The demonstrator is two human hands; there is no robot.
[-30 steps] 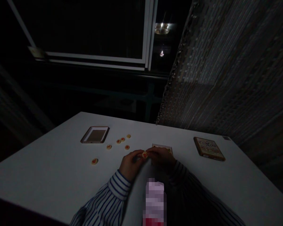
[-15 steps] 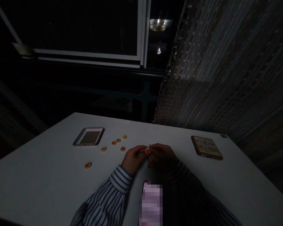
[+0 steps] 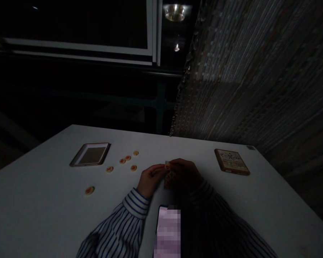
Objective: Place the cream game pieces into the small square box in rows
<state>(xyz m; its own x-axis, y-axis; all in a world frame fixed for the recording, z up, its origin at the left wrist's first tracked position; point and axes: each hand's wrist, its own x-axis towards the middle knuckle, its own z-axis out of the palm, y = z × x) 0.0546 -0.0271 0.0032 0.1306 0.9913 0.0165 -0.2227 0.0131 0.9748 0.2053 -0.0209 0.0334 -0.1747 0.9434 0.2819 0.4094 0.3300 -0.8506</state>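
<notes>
My left hand [image 3: 149, 180] is closed, its thumb and fingertips pinching a round xiangqi piece [image 3: 167, 167] with a red character. From the other side, the bent fingers of my right hand [image 3: 187, 174] meet the same piece. Just below it, more pieces [image 3: 168, 176] sit in a row on a narrow strip or tray [image 3: 166, 185], partly covered by my right hand and deep in shadow. Several loose pieces [image 3: 122, 161] with red marks lie to the left, and one piece [image 3: 89, 190] lies apart, nearer to me.
On the white table [image 3: 56, 200], an open shallow box part [image 3: 73, 157] lies at the left and a printed box lid [image 3: 233, 162] at the right. A lit phone [image 3: 167, 229] lies between my forearms. Beyond the far edge hang a string curtain [image 3: 218, 89] and a dark window.
My view has shifted slightly, so the table things appear further left. Both hands have brought the held piece down closer to the row of pieces.
</notes>
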